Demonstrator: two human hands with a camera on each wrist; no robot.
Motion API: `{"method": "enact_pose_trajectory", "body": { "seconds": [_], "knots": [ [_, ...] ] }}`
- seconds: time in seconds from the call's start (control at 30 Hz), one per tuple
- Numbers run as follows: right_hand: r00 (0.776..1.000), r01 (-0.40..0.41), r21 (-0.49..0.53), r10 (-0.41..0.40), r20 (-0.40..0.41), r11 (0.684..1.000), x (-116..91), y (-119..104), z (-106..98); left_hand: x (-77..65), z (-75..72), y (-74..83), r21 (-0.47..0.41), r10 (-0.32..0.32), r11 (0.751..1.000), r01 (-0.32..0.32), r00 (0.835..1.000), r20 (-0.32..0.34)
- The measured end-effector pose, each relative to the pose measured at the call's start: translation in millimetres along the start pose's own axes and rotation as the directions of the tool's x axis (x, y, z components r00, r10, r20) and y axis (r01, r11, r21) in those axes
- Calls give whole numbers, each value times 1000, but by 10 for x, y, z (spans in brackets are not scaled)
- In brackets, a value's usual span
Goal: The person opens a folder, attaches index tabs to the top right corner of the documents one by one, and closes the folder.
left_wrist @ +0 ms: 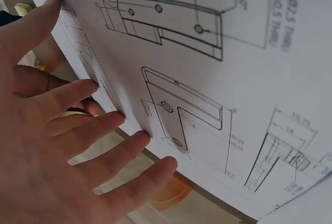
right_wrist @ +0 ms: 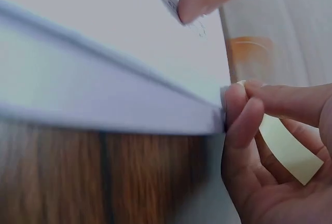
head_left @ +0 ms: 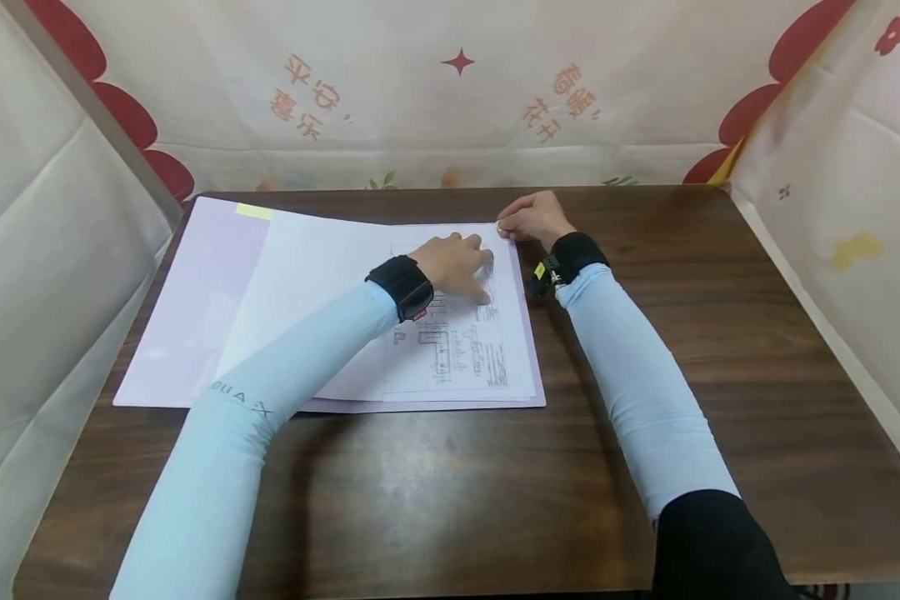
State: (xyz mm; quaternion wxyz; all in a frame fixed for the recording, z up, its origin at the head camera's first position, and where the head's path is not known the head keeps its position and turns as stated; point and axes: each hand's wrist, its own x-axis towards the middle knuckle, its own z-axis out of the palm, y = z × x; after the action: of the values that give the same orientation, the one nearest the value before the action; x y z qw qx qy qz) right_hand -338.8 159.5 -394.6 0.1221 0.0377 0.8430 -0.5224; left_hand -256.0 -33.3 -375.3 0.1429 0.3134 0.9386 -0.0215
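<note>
At the folder's (head_left: 172,333) far right corner, the right hand (head_left: 536,218) pinches one end of a pale yellow strip (right_wrist: 291,149), likely for fine control; the strip's long axis runs back toward the palm. Over the folder's right side, the left hand (head_left: 453,265) spreads loosely, gripping nothing, seemingly steadying the drawing sheet (head_left: 522,367). A yellow tab (head_left: 255,212) sits at the folder's far edge, leftward. The folder lies open on the desk (head_left: 435,508), long axis side to side.

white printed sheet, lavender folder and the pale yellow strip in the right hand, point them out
White printed sheet (head_left: 457,354), head view, printed area.
Flat lavender folder (head_left: 187,312), head view, left part.
Pale yellow paper strip (right_wrist: 288,146), right wrist view, middle.
</note>
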Motion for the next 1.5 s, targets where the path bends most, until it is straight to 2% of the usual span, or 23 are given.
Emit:
{"method": "enact_pose_trajectory", "body": {
  "seconds": [0.23,0.6,0.73,0.87,0.97,1.07,1.17,1.5],
  "knots": [
    [996,-62,-147,52,-70,987,69,-48,118,22,39,31,3,-16,1000,16,1000,16],
    [988,-138,-245,118,-97,959,44,-120,156,15,43,18,-5,-40,999,40,998,56],
    [988,-132,-244,108,-112,961,67,-88,163,-8,30,32,-5,-38,999,38,997,63],
    [993,-96,-245,76,-92,965,69,-105,187,-35,7,39,-7,-38,999,38,997,65],
    [996,-69,-249,53,-72,966,-30,-205,216,-44,2,35,-10,-39,999,40,997,64],
    [996,-72,-246,57,-68,967,-180,-330,240,-49,4,31,-12,-40,999,41,997,64],
    [997,-74,-241,62,-56,968,-239,-372,242,-57,11,32,-13,-44,999,45,997,59],
    [994,-72,-294,43,-104,953,-1,-133,224,-78,30,37,-5,-33,999,34,998,51]
  ]
}}
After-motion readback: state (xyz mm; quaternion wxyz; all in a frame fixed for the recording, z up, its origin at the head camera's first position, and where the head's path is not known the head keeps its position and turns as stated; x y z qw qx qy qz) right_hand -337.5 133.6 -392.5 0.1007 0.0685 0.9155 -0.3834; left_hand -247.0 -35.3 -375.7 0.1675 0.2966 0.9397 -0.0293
